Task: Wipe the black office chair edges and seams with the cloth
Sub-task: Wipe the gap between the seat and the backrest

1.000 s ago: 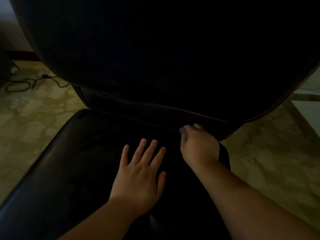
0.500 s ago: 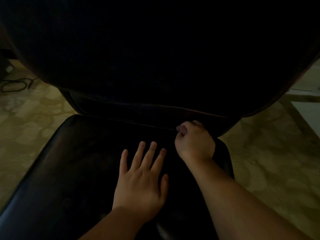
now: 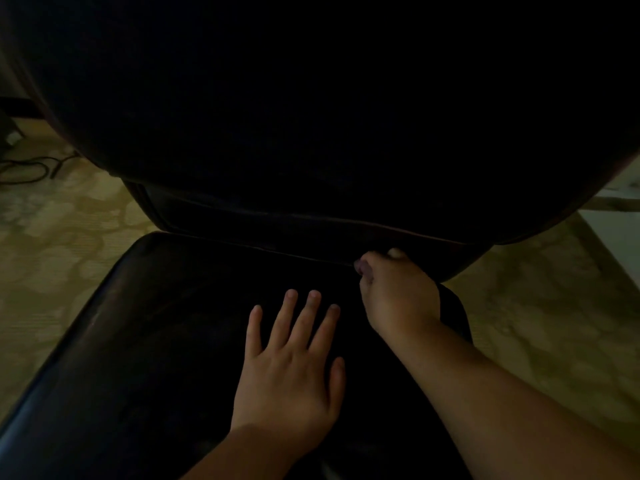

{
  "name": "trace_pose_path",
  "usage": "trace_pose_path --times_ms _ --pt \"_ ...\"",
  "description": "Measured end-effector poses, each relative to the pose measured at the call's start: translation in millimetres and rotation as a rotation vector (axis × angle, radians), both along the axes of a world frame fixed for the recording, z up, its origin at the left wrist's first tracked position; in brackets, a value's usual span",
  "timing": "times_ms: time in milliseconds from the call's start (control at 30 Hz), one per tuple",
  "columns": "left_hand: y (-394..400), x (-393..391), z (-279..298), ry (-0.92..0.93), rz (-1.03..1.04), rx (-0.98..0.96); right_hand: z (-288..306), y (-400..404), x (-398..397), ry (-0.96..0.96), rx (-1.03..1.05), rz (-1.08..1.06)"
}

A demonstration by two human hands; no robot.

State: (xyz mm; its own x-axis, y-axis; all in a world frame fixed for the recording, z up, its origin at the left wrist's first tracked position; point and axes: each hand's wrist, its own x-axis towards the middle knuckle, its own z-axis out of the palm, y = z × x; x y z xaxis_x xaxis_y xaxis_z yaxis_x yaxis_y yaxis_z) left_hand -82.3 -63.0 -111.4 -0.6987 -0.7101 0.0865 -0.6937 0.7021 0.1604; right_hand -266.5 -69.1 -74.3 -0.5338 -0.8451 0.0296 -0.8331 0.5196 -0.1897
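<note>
Your right hand (image 3: pixel 398 296) is the one at the work: it sits at the seam (image 3: pixel 284 252) where the seat (image 3: pixel 145 341) of the black office chair meets the backrest (image 3: pixel 311 116), fingers curled in tight at the crease. The cloth itself is too dark to make out; a small dull patch by the thumb may be it, but I cannot tell for certain.

That seam is what your next stroke turns on. Its long axis runs from about 10 o'clock, near the seat's far left corner, down to 3 o'clock under your right hand, so most of it lies to the left of your fist.

Your left hand (image 3: pixel 291 368) lies flat and spread on the seat at 6 o'clock, holding nothing, well short of the seam. The right is nearer.
</note>
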Motion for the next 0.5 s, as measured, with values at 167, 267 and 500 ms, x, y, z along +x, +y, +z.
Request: trace_pose_path --times_ms 167,267,500 --pt "0 0 0 -0.004 -0.005 -0.015 0 -6 2 0.076 0.038 0.097" --pt "0 0 0 -0.004 0.001 -0.002 7 -5 -12 0.114 0.123 0.279" --pt "1 0 -1 0.004 0.010 0.042 2 -9 -25 0.155 0.140 0.371"
